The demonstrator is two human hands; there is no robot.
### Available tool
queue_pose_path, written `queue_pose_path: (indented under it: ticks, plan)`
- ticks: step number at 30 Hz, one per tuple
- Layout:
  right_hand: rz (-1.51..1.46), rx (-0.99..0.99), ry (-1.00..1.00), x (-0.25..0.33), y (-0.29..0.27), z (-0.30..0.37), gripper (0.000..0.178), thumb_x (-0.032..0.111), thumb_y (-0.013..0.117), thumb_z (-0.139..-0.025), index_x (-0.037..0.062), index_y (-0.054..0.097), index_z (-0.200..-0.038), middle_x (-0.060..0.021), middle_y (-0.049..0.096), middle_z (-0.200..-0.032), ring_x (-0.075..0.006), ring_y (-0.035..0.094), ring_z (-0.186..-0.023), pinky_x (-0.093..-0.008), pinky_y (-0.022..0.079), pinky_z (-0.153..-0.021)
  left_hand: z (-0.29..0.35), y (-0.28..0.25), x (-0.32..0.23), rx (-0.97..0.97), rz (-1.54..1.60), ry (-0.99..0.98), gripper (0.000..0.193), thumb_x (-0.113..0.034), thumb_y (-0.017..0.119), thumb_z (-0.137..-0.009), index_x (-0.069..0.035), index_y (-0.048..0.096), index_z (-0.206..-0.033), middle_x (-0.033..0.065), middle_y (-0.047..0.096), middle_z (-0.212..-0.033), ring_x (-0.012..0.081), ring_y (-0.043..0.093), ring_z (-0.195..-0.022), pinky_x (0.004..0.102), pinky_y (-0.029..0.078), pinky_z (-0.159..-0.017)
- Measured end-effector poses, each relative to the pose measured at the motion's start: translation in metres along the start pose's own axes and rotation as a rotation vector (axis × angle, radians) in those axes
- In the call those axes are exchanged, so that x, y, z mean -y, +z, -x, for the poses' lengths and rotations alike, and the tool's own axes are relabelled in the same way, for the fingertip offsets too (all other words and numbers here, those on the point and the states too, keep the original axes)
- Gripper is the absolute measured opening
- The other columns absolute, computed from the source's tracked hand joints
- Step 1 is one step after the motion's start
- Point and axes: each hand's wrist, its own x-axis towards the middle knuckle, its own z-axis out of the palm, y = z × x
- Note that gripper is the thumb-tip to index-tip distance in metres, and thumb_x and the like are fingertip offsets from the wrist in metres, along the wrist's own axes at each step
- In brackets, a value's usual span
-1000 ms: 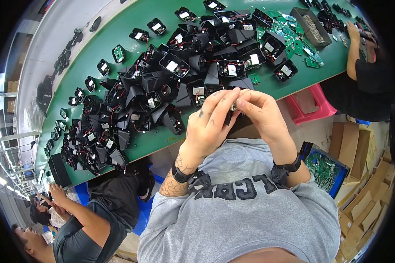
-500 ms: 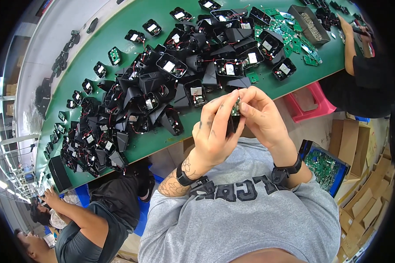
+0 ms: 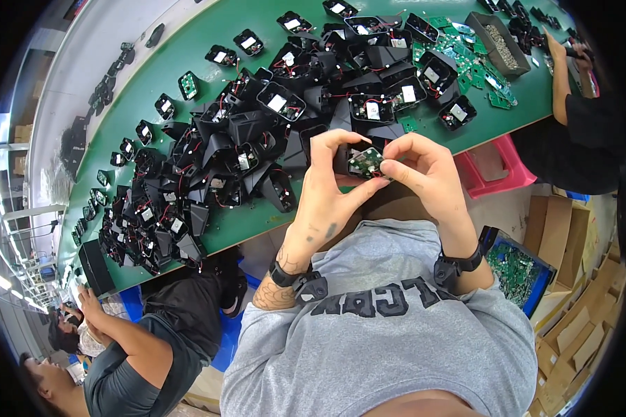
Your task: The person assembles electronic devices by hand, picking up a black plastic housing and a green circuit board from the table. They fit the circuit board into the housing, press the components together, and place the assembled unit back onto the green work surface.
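Note:
In front of my chest, over the table's near edge, my left hand (image 3: pixel 325 189) grips a black plastic housing (image 3: pixel 341 160) between thumb and fingers. A small green circuit board (image 3: pixel 366 163) lies at the housing's open mouth, its component side showing. My right hand (image 3: pixel 430 174) is closed, thumb and fingers pinching the board's right edge. Whether the board is seated in the housing I cannot tell. Just beyond my hands lies a big heap of similar black housings (image 3: pixel 247 128), many with white parts and red wires inside.
Loose green boards (image 3: pixel 466 59) lie on the green table (image 3: pixel 188 42) beside a dark box of small parts (image 3: pixel 497 45). A pink stool (image 3: pixel 497 170) stands at right, above a blue-edged bin of boards (image 3: pixel 515 267) and cardboard boxes (image 3: pixel 581 333). People work at left (image 3: pixel 142 354) and far right (image 3: pixel 584 132).
The housing has been turned so its open mouth and the board now face up toward me. My left hand has spread wider around it, and my right fingers have shifted along the board's edge.

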Motion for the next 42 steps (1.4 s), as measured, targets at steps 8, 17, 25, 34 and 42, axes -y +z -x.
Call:
queue_pose_path:
  ticks: [8, 17, 25, 34, 42]
  plan:
    - [-0.35, 0.04, 0.213, -0.012, -0.016, -0.005, 0.015, 0.011, 0.067, -0.083, 0.0026, 0.06, -0.094, 0.0009, 0.06, -0.081, -0.0038, 0.055, -0.065, -0.0168, 0.043, -0.056, -0.002, -0.012, -0.011, 0.12, 0.115, -0.207, 0.056, -0.001, 0.066, -0.075, -0.012, 0.053, -0.128, 0.007, 0.048, -0.119, 0.0092, 0.062, -0.075, 0.0221, 0.053, -0.07]
    - [-0.066, -0.12, 0.088, 0.005, 0.007, 0.006, 0.019, 0.003, 0.071, -0.078, 0.0001, 0.061, -0.094, -0.0029, 0.063, -0.077, -0.0058, 0.057, -0.063, -0.0167, 0.045, -0.055, 0.001, 0.01, 0.003, -0.051, 0.056, -0.08, 0.054, 0.004, 0.054, -0.084, -0.009, 0.043, -0.135, 0.0099, 0.053, -0.121, 0.0148, 0.06, -0.095, 0.0276, 0.049, -0.08]
    - [0.104, -0.215, 0.004, 0.013, 0.008, 0.009, 0.02, -0.001, 0.07, -0.076, 0.0, 0.06, -0.094, -0.0046, 0.064, -0.079, -0.0066, 0.06, -0.066, -0.018, 0.047, -0.055, 0.006, 0.007, -0.002, 0.053, 0.665, -0.3, 0.058, 0.002, 0.05, -0.087, -0.008, 0.033, -0.141, 0.0098, 0.052, -0.117, 0.0144, 0.055, -0.104, 0.0283, 0.05, -0.085]
    - [0.665, -0.156, -0.229, 0.028, 0.007, 0.009, 0.032, 0.006, 0.068, -0.078, -0.0017, 0.059, -0.107, -0.006, 0.062, -0.106, -0.011, 0.058, -0.094, -0.025, 0.047, -0.079, 0.009, 0.014, -0.007, 0.092, 0.416, -0.206, 0.062, 0.001, 0.045, -0.092, -0.012, 0.019, -0.147, 0.0084, 0.047, -0.125, 0.012, 0.051, -0.106, 0.0252, 0.044, -0.088]
    - [-0.113, 0.043, -0.028, 0.008, 0.011, 0.005, 0.044, 0.005, 0.059, -0.085, 0.0008, 0.048, -0.128, -0.0067, 0.062, -0.101, -0.0098, 0.058, -0.087, -0.0232, 0.048, -0.076, 0.011, 0.012, -0.014, 0.156, 0.317, -0.212, 0.07, 0.0, 0.044, -0.092, -0.013, 0.006, -0.149, 0.0099, 0.046, -0.124, 0.0123, 0.051, -0.101, 0.0245, 0.044, -0.084]
